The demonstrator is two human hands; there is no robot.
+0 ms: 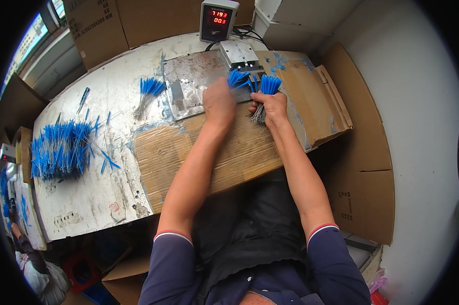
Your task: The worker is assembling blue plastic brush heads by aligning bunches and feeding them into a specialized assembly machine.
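Note:
My right hand [273,105] is closed around a bundle of thin grey wires with blue ends [270,85]. The blue ends point up and away from me, while the bare wires hang out below the fingers. My left hand [219,101] is over the metal plate [189,76], smeared by motion, with its fingers mostly hidden. Right beside its fingertips is another tuft of blue-ended wires [237,79]; whether the hand holds it I cannot tell. A few more blue ends [255,82] stick up between the two hands, in front of a small metal block device [239,55].
A counter with a red display [218,23] stands behind the device. On the white table lie a small bunch of blue-ended wires [150,87], a large heap [61,147], loose pieces [107,161] and a pen-like tool [83,99]. Cardboard [158,157] covers the near edge.

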